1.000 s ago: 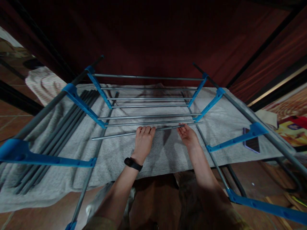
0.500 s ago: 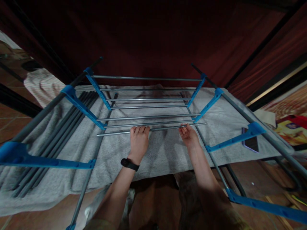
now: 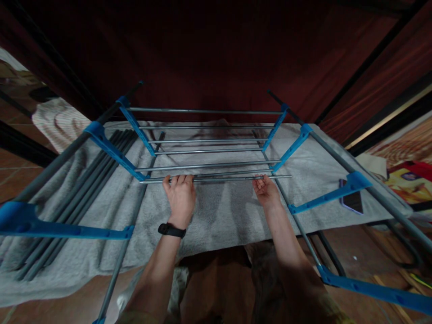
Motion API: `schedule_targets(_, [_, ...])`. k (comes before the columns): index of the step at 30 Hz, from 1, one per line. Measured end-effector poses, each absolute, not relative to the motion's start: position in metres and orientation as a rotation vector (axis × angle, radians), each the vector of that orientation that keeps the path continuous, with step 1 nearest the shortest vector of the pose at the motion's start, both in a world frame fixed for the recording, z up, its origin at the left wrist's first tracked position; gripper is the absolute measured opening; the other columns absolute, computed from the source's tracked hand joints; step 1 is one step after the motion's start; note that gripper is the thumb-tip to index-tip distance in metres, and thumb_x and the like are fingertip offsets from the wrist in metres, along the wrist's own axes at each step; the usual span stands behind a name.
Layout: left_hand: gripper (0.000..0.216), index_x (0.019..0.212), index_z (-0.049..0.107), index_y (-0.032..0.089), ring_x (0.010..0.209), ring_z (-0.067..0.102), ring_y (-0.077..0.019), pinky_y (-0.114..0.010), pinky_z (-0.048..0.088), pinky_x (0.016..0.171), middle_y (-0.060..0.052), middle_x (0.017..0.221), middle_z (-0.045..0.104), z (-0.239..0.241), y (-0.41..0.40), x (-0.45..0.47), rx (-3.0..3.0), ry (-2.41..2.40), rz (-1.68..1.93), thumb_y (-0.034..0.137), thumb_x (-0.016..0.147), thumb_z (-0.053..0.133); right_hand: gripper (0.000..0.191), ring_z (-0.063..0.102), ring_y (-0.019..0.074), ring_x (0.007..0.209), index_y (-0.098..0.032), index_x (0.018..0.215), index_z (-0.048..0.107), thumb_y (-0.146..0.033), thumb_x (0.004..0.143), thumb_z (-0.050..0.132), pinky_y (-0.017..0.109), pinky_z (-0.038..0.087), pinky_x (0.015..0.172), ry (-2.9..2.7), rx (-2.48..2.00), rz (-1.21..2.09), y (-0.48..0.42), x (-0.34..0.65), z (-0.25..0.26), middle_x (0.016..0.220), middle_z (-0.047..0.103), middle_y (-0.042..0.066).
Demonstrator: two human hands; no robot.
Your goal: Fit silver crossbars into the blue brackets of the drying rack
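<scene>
My left hand (image 3: 181, 193), with a black band on its wrist, is closed round a thin grey metal rod (image 3: 222, 179) near its left end. Toward the rod's right end, the fingers of my right hand (image 3: 266, 190) pinch it. The rod lies crosswise close to the front rungs of a rack frame; its right end sticks out past the frame's thin upright. Blue plastic brackets (image 3: 293, 147) join thick and thin grey tubes (image 3: 135, 215) on both sides, and several rungs (image 3: 209, 165) span between the far brackets. My fingers hide parts of the rod.
Several loose grey tubes (image 3: 83, 198) lie on the grey blanket (image 3: 222, 225) at left. A phone (image 3: 351, 198) rests at right, behind a blue bracket. Nearer blue brackets (image 3: 334, 198) jut inward. Dark red cloth (image 3: 209, 54) hangs behind the frame.
My left hand has slid left and slightly away from me, bringing the rod's left end up near the left bracket's tip. My right hand has barely moved.
</scene>
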State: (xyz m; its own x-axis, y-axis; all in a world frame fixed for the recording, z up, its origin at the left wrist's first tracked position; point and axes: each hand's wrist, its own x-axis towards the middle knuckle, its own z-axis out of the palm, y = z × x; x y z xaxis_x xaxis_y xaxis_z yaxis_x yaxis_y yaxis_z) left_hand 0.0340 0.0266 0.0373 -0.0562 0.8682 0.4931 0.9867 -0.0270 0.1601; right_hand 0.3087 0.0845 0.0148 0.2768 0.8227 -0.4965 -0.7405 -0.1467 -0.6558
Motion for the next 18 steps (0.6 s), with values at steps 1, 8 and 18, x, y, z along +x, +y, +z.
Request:
schedule_targets(1, [0.029, 0.105, 0.067, 0.018, 0.101, 0.056, -0.0301, -0.053, 0.026, 0.107, -0.011, 0.094, 0.067, 0.038, 0.027, 0.032, -1.952, -2.010, -0.700, 0.017, 0.088, 0.044, 0.023, 0.067, 0.0087, 0.063, -0.021, 0.074, 0.059, -0.020, 0.095, 0.049, 0.021, 0.058, 0.067, -0.098, -1.047, 1.360, 0.084, 0.309, 0.015, 0.065, 0.069, -0.003])
schedule_targets(8, [0.030, 0.106, 0.067, 0.020, 0.117, 0.050, -0.0344, -0.062, 0.017, 0.108, -0.013, 0.105, 0.065, 0.042, 0.027, 0.013, -1.802, -2.119, -0.811, 0.019, 0.084, 0.047, 0.023, 0.066, 0.0083, 0.058, -0.021, 0.074, 0.057, -0.020, 0.095, 0.049, 0.020, 0.057, 0.065, -0.098, -1.042, 1.357, 0.087, 0.316, 0.009, 0.065, 0.069, -0.003])
schedule_targets(18, [0.039, 0.122, 0.056, 0.019, 0.144, 0.021, -0.0393, -0.065, 0.013, 0.111, -0.019, 0.146, 0.040, 0.050, 0.028, 0.004, -1.493, -2.217, -1.044, 0.030, 0.084, 0.056, 0.027, 0.066, 0.0068, 0.058, -0.020, 0.074, 0.057, -0.019, 0.098, 0.044, 0.019, 0.058, 0.064, -0.047, -1.037, 1.363, 0.087, 0.319, 0.013, 0.064, 0.068, -0.003])
